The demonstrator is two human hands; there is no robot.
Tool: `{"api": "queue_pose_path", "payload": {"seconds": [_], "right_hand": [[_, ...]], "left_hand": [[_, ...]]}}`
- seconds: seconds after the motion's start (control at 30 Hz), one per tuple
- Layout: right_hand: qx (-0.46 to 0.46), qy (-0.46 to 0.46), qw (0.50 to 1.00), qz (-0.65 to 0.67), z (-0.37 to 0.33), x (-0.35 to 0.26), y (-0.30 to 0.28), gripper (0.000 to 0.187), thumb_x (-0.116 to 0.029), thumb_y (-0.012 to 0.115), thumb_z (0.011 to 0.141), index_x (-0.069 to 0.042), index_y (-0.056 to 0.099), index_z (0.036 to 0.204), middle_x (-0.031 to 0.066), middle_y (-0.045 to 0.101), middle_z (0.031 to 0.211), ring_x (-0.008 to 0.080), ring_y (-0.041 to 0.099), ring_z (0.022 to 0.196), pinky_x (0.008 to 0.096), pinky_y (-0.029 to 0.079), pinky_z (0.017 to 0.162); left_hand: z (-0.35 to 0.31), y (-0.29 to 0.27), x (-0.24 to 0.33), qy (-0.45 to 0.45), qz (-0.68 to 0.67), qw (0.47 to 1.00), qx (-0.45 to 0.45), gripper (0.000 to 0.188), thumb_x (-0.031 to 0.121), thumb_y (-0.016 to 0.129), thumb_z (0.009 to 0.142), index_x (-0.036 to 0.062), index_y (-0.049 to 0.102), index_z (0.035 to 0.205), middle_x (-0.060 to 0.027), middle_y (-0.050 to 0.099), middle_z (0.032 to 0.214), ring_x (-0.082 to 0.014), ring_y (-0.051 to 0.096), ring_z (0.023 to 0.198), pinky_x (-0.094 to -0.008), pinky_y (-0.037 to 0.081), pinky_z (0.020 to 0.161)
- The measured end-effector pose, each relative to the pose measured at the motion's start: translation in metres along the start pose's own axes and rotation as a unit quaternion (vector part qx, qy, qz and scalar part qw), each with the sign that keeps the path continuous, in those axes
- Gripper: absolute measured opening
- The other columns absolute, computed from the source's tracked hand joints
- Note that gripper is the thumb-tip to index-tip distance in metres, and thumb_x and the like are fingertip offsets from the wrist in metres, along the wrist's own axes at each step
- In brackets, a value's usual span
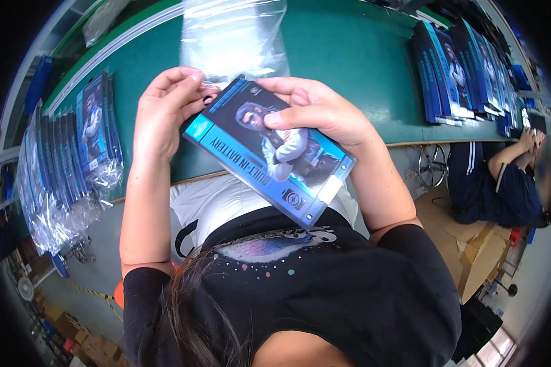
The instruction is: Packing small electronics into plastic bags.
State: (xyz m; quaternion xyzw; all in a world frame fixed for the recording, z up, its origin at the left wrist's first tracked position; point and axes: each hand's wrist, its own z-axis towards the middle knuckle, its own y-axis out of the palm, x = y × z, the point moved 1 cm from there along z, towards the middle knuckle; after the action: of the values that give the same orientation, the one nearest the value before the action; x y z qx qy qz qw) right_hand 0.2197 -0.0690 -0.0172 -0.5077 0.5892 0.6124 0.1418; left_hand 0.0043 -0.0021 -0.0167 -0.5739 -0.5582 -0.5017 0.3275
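My right hand (315, 110) grips a flat blue-and-black box (269, 150), its thumb lying across the printed figure on the front. The box is tilted, its lower corner pointing toward my body. At its upper left end, my left hand (174, 98) is closed in a pinch, with a bit of clear plastic at the fingertips that looks like the edge of a plastic bag. Just beyond both hands, a pile of clear plastic bags (232, 37) lies on the green table (343, 49). The box covers part of the left fingertips.
To the left stands a row of similar boxes (92, 128) in clear plastic bags. More boxes (444, 73) are stacked at the right end of the table. Beyond them sits another person (502, 177) in dark clothes. Cardboard (480, 257) lies on the right below the table.
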Motion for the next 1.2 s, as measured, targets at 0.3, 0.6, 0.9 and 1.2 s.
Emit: {"api": "queue_pose_path", "payload": {"seconds": [0.3, 0.6, 0.9, 1.2], "right_hand": [[0.083, -0.091, 0.988, -0.091, 0.002, 0.007, -0.004, 0.077, -0.006, 0.068, 0.079, 0.016, 0.023, 0.137, 0.0282, 0.044, 0.132, 0.0250, 0.049, 0.119, 0.0312, 0.040, 0.098], [0.144, -0.184, 0.966, -0.107, -0.001, 0.025, 0.007, 0.066, -0.002, 0.060, 0.084, 0.011, 0.026, 0.139, 0.0188, 0.045, 0.134, 0.0214, 0.046, 0.122, 0.0320, 0.036, 0.102], [0.233, -0.215, 0.944, -0.093, -0.008, 0.015, 0.015, 0.035, 0.000, 0.065, 0.081, 0.006, 0.049, 0.112, 0.0138, 0.059, 0.107, 0.0144, 0.060, 0.094, 0.0255, 0.051, 0.079], [0.176, -0.095, 0.974, -0.102, -0.008, 0.009, 0.029, 0.018, -0.015, 0.074, 0.081, 0.000, 0.064, 0.077, 0.0010, 0.063, 0.072, 0.0042, 0.057, 0.066, 0.0193, 0.046, 0.058]], "left_hand": [[0.001, -0.006, 0.004, 0.092, 0.191, 0.977, -0.020, 0.016, 0.001, 0.062, 0.085, -0.0038, 0.066, 0.098, -0.0060, 0.067, 0.089, -0.0090, 0.061, 0.081, -0.0205, 0.048, 0.075], [-0.012, 0.002, 0.014, 0.094, 0.301, 0.949, -0.020, 0.021, -0.001, 0.056, 0.084, -0.0020, 0.067, 0.102, -0.0055, 0.066, 0.081, -0.0078, 0.061, 0.073, -0.0208, 0.049, 0.067], [-0.040, 0.024, 0.005, 0.411, 0.451, 0.792, 0.002, 0.029, -0.007, 0.061, 0.078, 0.0042, 0.065, 0.104, -0.0113, 0.061, 0.077, -0.0192, 0.060, 0.066, -0.0279, 0.049, 0.063], [-0.043, 0.045, -0.006, -0.069, -0.224, 0.970, -0.062, 0.035, 0.021, 0.064, 0.087, -0.0011, 0.055, 0.113, -0.0103, 0.064, 0.103, -0.0177, 0.064, 0.088, -0.0316, 0.052, 0.079]]}}
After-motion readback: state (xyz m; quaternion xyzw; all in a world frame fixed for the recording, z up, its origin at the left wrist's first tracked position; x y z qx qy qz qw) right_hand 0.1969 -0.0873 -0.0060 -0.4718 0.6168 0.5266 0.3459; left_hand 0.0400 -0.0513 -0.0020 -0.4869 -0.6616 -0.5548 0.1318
